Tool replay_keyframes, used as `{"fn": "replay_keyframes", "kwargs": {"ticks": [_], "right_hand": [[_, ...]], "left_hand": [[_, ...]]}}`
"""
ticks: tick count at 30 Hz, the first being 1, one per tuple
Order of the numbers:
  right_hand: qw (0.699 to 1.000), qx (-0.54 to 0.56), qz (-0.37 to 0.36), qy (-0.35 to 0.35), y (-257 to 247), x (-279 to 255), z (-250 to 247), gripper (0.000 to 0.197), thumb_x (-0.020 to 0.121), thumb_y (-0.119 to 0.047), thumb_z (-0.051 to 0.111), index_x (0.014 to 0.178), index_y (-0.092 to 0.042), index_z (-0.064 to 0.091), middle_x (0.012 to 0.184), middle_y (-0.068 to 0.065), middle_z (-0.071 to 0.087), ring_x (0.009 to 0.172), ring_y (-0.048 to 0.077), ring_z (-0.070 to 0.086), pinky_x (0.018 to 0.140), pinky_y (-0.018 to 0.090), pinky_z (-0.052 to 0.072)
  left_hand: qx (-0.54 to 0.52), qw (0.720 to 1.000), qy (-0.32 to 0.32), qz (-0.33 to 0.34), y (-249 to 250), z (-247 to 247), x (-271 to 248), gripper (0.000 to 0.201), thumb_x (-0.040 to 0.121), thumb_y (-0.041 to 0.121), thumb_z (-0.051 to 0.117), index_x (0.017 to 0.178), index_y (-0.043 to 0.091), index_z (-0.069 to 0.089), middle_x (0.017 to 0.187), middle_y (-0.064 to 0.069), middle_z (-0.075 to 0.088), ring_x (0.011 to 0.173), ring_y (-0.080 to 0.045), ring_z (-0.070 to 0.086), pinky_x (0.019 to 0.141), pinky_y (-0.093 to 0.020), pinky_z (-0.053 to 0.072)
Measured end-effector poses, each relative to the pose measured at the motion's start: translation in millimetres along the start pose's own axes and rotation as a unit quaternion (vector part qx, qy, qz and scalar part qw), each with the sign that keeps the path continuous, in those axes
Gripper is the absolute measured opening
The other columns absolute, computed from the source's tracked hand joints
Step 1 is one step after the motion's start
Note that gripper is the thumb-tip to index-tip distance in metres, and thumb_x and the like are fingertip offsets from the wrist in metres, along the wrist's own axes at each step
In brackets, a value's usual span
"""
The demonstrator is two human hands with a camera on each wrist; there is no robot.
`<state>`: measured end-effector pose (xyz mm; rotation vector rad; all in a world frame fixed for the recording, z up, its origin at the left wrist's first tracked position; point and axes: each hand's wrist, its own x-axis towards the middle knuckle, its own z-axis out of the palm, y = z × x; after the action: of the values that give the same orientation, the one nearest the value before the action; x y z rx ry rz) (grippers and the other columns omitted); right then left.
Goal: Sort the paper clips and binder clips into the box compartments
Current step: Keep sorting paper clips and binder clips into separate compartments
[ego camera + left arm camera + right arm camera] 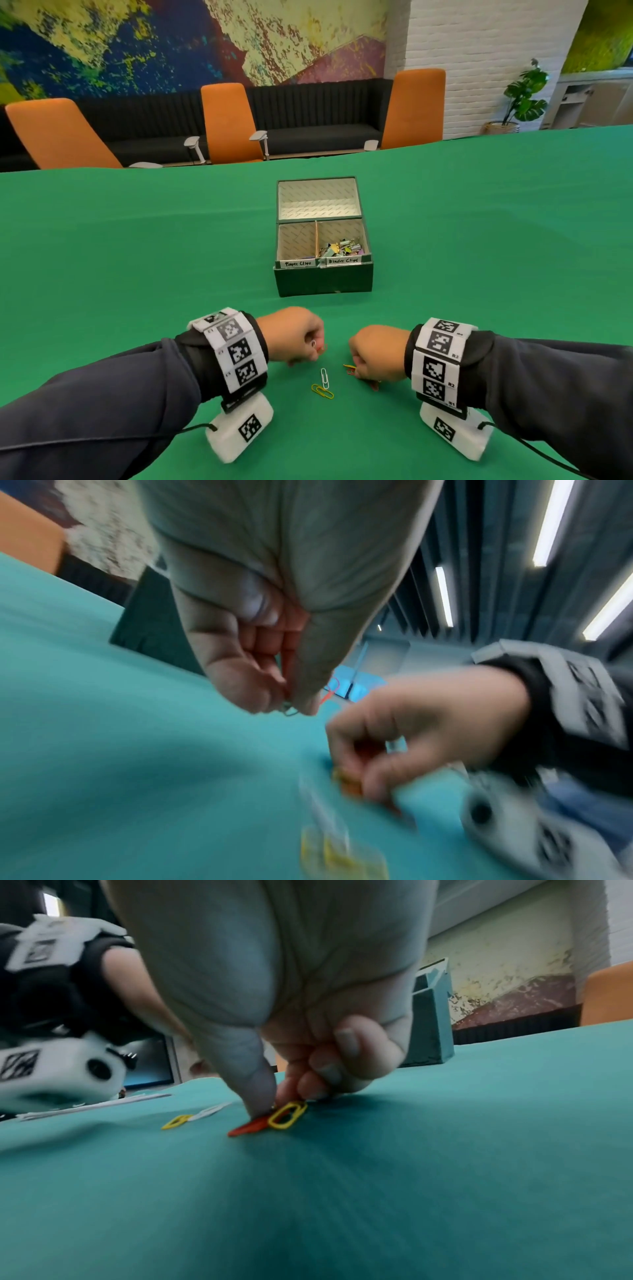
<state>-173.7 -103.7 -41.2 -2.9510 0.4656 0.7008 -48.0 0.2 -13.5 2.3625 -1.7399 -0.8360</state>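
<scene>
A dark green box (pixel 323 279) stands open ahead, with a "Paper Clips" compartment (pixel 296 241) on the left and a "Binder Clips" compartment holding several binder clips (pixel 340 247) on the right. My left hand (pixel 301 337) is curled just above the cloth and pinches paper clips (pixel 289 711), one white and one red. My right hand (pixel 371 356) pinches a red clip (pixel 248 1127) and a yellow clip (pixel 286 1115) against the cloth. Between the hands lie a white paper clip (pixel 324 378) and a yellow paper clip (pixel 322 391).
A green cloth (pixel 137 257) covers the whole table. The box lid (pixel 317 198) stands open behind the compartments. Orange chairs (pixel 229 123) line the far edge of the table. White papers (pixel 92 1108) lie at the left in the right wrist view.
</scene>
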Motion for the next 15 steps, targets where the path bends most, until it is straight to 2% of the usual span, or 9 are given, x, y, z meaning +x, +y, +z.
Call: {"fn": "replay_keyframes", "kwargs": {"ticks": [1,2,4,5,9,11,13,15], "right_hand": [[1.000,-0.008,-0.007,0.003,1,0,1,0.016,0.091,-0.021,0.048,0.084,-0.009,0.053,0.095,0.022,0.062,0.076,0.024,0.045,0.066,0.028,0.036],[1.000,-0.014,-0.011,0.004,1,0,2,0.015,0.090,-0.020,0.047,0.083,-0.008,0.053,0.088,0.021,0.060,0.075,0.025,0.045,0.067,0.028,0.037],[1.000,-0.020,-0.017,0.003,1,1,2,0.014,0.089,-0.018,0.047,0.081,-0.008,0.052,0.073,0.012,0.049,0.073,0.026,0.044,0.066,0.028,0.038],[1.000,-0.020,-0.020,0.001,1,2,2,0.013,0.088,-0.018,0.047,0.080,-0.008,0.051,0.071,0.009,0.046,0.073,0.026,0.044,0.066,0.028,0.038],[1.000,0.000,-0.028,-0.008,-1,3,-7,0.014,0.087,-0.020,0.048,0.080,-0.009,0.052,0.079,0.009,0.048,0.074,0.024,0.044,0.065,0.028,0.038],[0.998,0.057,-0.030,-0.001,-1,4,-21,0.016,0.087,-0.020,0.050,0.072,-0.013,0.050,0.080,0.008,0.050,0.075,0.022,0.045,0.062,0.026,0.037],[0.990,0.134,-0.033,0.024,2,6,-45,0.025,0.086,-0.017,0.050,0.062,-0.020,0.042,0.074,0.003,0.051,0.072,0.020,0.045,0.060,0.024,0.037],[0.969,0.239,-0.030,0.060,6,12,-74,0.025,0.086,-0.016,0.050,0.062,-0.021,0.042,0.065,-0.001,0.049,0.061,0.017,0.046,0.056,0.024,0.039]], "left_hand": [[-0.034,0.999,0.021,-0.007,-2,-9,0,0.024,0.084,0.003,0.059,0.070,0.020,0.050,0.067,0.008,0.054,0.044,0.001,0.050,0.047,-0.011,0.045],[-0.057,0.997,0.049,-0.013,-5,-19,1,0.023,0.085,0.004,0.059,0.071,0.020,0.050,0.066,0.007,0.054,0.045,0.001,0.052,0.048,-0.012,0.048],[-0.079,0.990,0.115,-0.029,-11,-43,6,0.015,0.086,0.008,0.059,0.077,0.017,0.052,0.071,0.004,0.056,0.056,-0.005,0.056,0.053,-0.015,0.051],[-0.085,0.984,0.148,-0.041,-14,-56,10,0.011,0.087,0.010,0.058,0.079,0.017,0.053,0.075,0.002,0.058,0.060,-0.007,0.058,0.056,-0.016,0.052],[-0.118,0.954,0.259,-0.090,-29,-94,37,0.008,0.088,0.010,0.057,0.082,0.014,0.053,0.077,-0.002,0.059,0.061,-0.010,0.057,0.059,-0.020,0.053],[-0.147,0.938,0.294,-0.109,-38,-105,49,0.003,0.087,0.008,0.058,0.087,0.011,0.055,0.076,-0.004,0.060,0.060,-0.013,0.058,0.065,-0.026,0.055],[-0.179,0.926,0.311,-0.116,-48,-109,55,0.011,0.087,0.007,0.058,0.098,0.008,0.057,0.082,-0.007,0.063,0.063,-0.015,0.060,0.067,-0.029,0.056],[-0.200,0.917,0.330,-0.103,-57,-106,55,0.016,0.087,0.004,0.057,0.103,0.005,0.056,0.083,-0.006,0.062,0.063,-0.014,0.060,0.060,-0.024,0.055]]}}
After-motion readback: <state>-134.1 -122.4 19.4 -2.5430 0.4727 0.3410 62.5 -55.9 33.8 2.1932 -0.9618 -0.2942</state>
